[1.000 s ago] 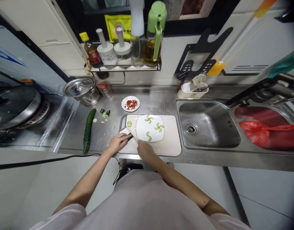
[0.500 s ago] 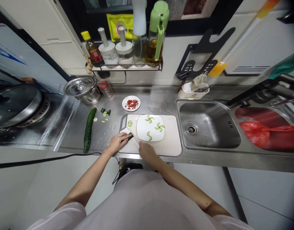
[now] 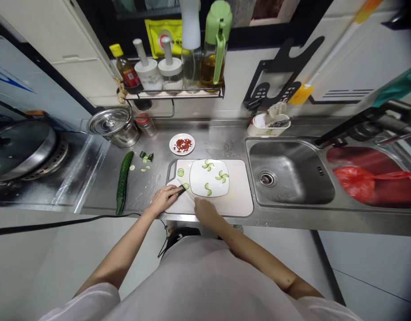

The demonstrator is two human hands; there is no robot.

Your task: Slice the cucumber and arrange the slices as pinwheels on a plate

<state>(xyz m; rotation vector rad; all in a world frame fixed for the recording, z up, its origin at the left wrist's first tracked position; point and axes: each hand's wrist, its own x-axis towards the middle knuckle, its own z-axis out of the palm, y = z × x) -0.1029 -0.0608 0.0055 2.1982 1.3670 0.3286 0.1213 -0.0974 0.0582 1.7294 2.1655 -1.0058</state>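
Note:
On the left part of a pale cutting board (image 3: 240,206), my left hand (image 3: 164,198) grips a short piece of dark green cucumber (image 3: 181,190). My right hand (image 3: 205,210) is closed around a knife (image 3: 190,193), its blade against the cut end of the piece. A fresh cucumber slice (image 3: 186,186) lies by the blade. Farther back on the board are a few thin slices (image 3: 180,172). Beside them a white square plate (image 3: 212,184) holds cucumber slices fanned into pinwheels, plus one smaller group at its front.
A whole cucumber (image 3: 123,183) and cucumber scraps (image 3: 147,157) lie left of the board. Behind it stands a small plate of chopped red bits (image 3: 181,145). A lidded steel pot (image 3: 113,127) is back left; the sink (image 3: 292,174) is at right, with a red plastic bag (image 3: 352,183).
A cucumber slice now shows beside the blade, where none was visible before. The knife has shifted slightly; both hands stay in nearly the same place. The whole view has moved a little.

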